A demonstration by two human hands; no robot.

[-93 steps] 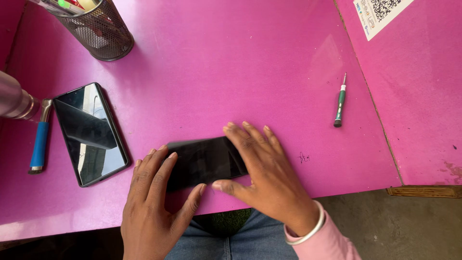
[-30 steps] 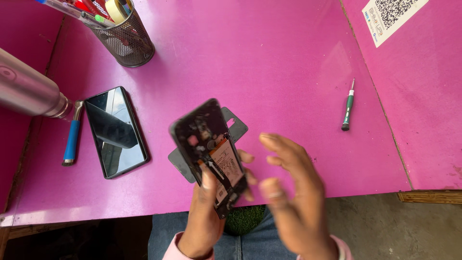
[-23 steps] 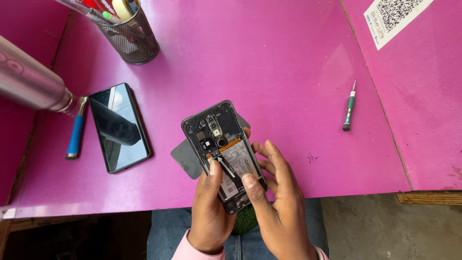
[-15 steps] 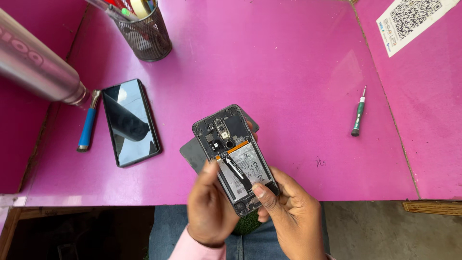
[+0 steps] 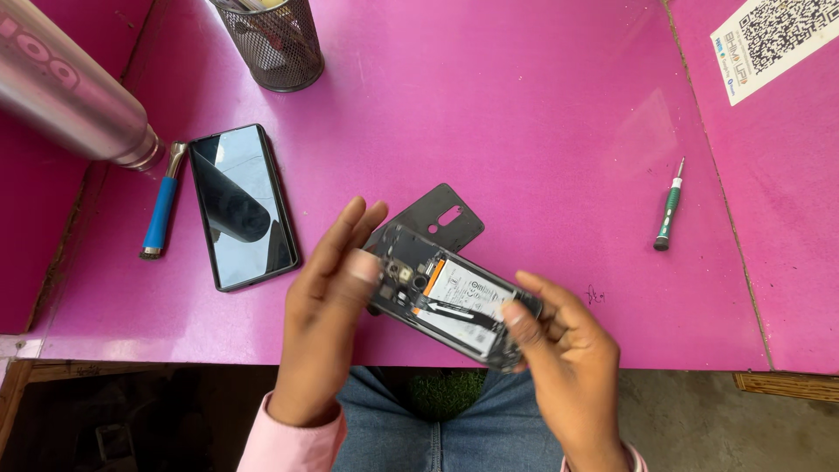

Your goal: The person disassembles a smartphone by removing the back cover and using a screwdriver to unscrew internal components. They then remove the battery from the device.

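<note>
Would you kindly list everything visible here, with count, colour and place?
opened phone: one, dark frame with white battery showing, held over the table's near edge
back cover: one, dark grey, flat on table behind the phone
second phone: one, black, screen up, left
blue-handled tool: one, left of second phone
steel bottle: one, silver, far left
mesh cup: one, black, top
screwdriver: one, green, right
printed sticker: one, white, top right
table: pink
left hand: grip on phone's camera end
right hand: grip on other end

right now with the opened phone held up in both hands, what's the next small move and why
Probably lower the opened phone flat onto the pink table: the left hand and right hand hold it tilted in the air by its ends, its battery exposed, while the green screwdriver lies out of reach.
</note>
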